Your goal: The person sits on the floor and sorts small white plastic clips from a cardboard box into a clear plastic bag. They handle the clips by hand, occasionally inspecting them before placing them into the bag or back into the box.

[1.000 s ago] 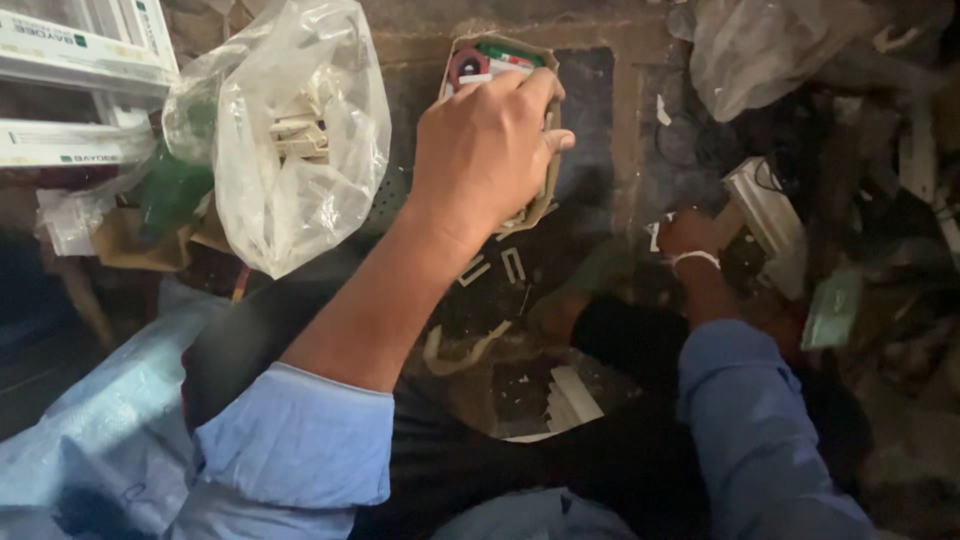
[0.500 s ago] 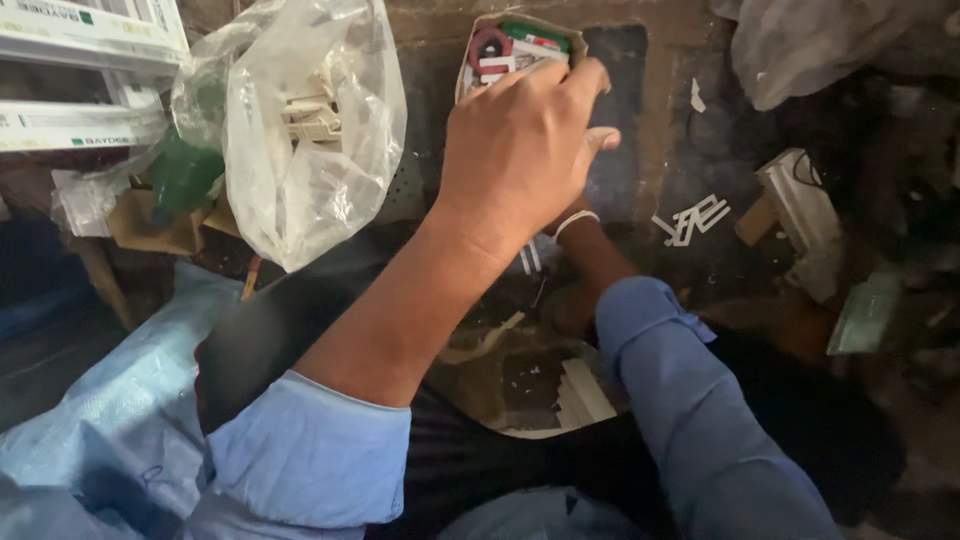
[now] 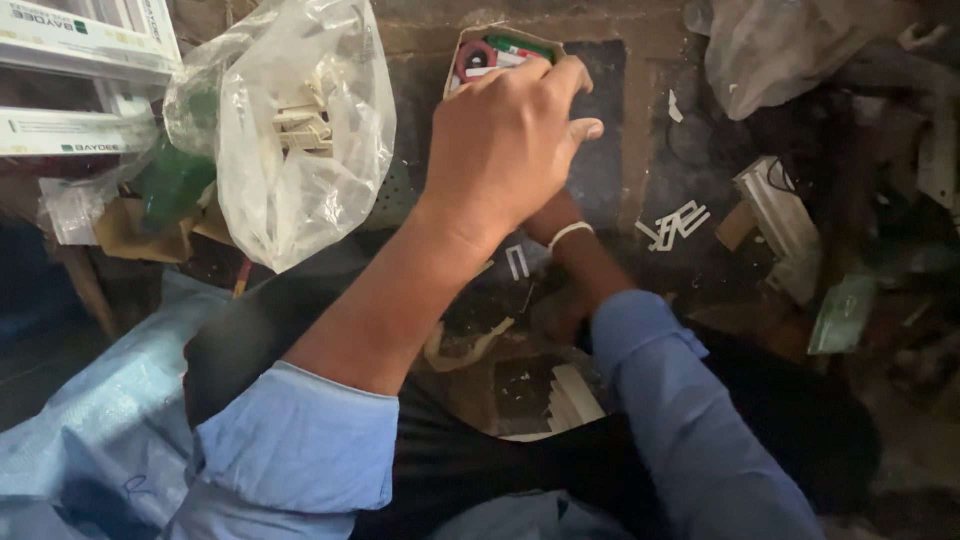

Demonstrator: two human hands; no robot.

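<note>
My left hand (image 3: 505,140) reaches forward with its fingers curled over the near edge of a small open cardboard box (image 3: 480,50). The box holds red, green and white items and rests on a dark mat (image 3: 605,150). My right hand (image 3: 553,215) lies beneath the left one; only its heel and a white wristband (image 3: 570,235) show, and its fingers are hidden. Small white clips (image 3: 677,225) lie on the dark floor to the right of both hands.
A clear plastic bag (image 3: 300,130) of pale small parts stands at the left beside white long boxes (image 3: 80,90). Another plastic bag (image 3: 770,50) is at the top right. Cardboard scraps (image 3: 775,215) and clutter lie at the right; blue sheeting (image 3: 90,420) at the lower left.
My right hand has swept from the clips at the right to the left, ending under my left hand. The left hand stays on the cardboard box.
</note>
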